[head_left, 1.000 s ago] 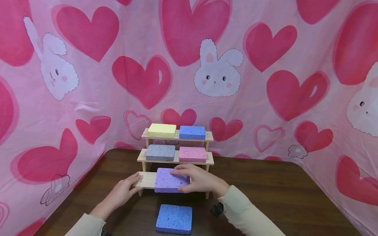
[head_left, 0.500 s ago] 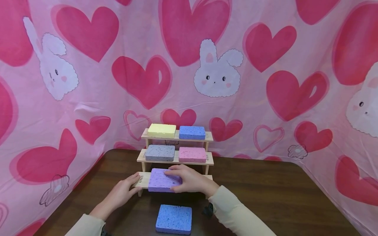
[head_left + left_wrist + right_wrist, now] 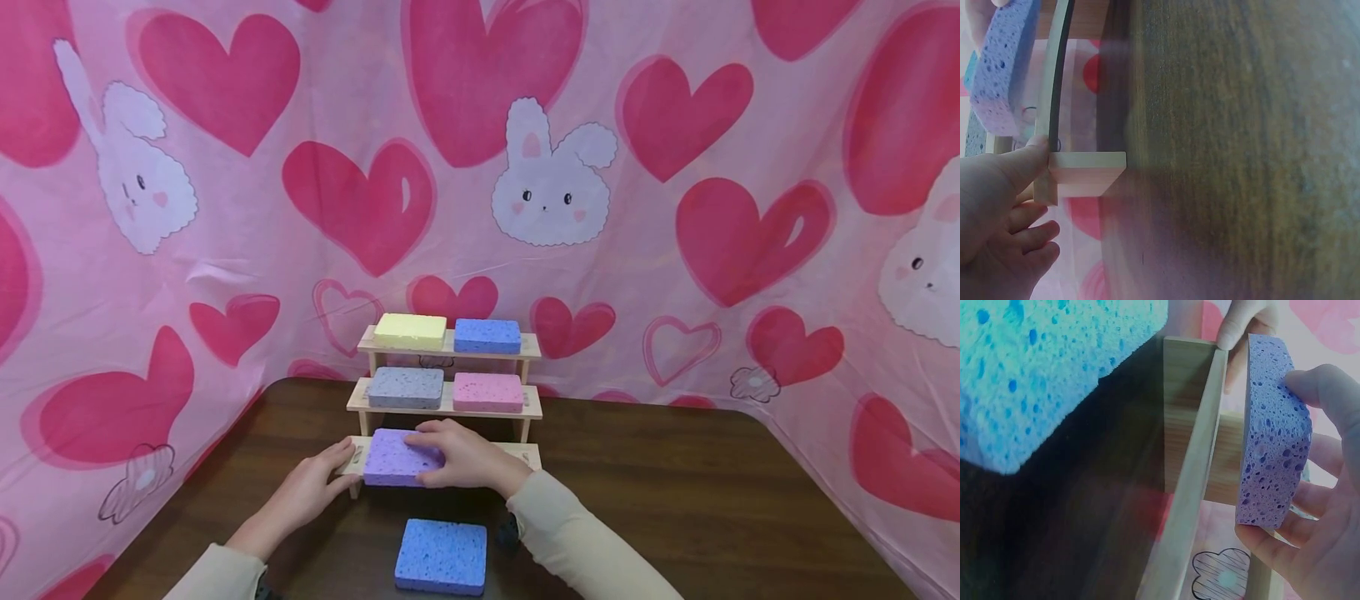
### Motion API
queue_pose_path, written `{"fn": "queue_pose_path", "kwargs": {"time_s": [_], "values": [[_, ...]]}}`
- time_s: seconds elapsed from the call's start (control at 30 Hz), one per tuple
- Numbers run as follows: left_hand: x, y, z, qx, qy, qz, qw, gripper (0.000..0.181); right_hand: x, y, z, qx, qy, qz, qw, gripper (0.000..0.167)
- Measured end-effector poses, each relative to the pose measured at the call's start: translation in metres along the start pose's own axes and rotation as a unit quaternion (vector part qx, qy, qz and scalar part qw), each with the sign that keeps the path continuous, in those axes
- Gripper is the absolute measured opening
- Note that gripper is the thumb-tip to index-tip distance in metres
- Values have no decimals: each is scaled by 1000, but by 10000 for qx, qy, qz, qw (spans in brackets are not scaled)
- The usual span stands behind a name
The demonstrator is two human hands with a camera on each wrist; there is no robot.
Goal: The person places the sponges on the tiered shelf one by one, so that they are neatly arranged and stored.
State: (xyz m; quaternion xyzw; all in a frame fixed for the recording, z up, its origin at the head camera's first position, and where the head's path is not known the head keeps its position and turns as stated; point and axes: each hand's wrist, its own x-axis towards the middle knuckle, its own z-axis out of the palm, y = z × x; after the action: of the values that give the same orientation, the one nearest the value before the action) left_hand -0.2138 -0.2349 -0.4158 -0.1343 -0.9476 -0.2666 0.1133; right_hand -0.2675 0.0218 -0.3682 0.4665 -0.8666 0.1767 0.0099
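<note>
A purple sponge [image 3: 385, 458] is held by my right hand [image 3: 472, 460], thumb on the near side and fingers round its right end. In the right wrist view a gap shows between the sponge [image 3: 1272, 444] and the bottom board, so it hangs just above the left part of that tier. My left hand [image 3: 303, 493] pinches the left end of the bottom board of a three-tier wooden rack [image 3: 521, 452]; the thumb [image 3: 1029, 159] presses its front edge. On the table in front of the rack lies a blue sponge [image 3: 441, 557].
On the middle tier sit a grey sponge [image 3: 406, 387] and a pink sponge [image 3: 488, 392]. A yellow sponge [image 3: 409, 331] and another blue sponge [image 3: 487, 336] are on the top tier. The dark wooden table [image 3: 675, 492] backs onto a pink heart-patterned cloth [image 3: 465, 242].
My right hand has moved left with the purple sponge, from the middle of the bottom tier toward its left end. The left hand has kept its place on the rack.
</note>
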Motion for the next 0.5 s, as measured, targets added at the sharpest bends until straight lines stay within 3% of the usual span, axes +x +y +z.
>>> {"fn": "queue_pose_path", "kwargs": {"time_s": [0.3, 0.5], "values": [[0, -2, 1, 47, 84, 124, 9999, 51, 9, -1, 8, -54, -14, 194, 9998, 57], [0, -1, 1, -43, -20, -31, 10000, 53, 12, 3, 13, -53, -29, 214, 9998, 56]]}}
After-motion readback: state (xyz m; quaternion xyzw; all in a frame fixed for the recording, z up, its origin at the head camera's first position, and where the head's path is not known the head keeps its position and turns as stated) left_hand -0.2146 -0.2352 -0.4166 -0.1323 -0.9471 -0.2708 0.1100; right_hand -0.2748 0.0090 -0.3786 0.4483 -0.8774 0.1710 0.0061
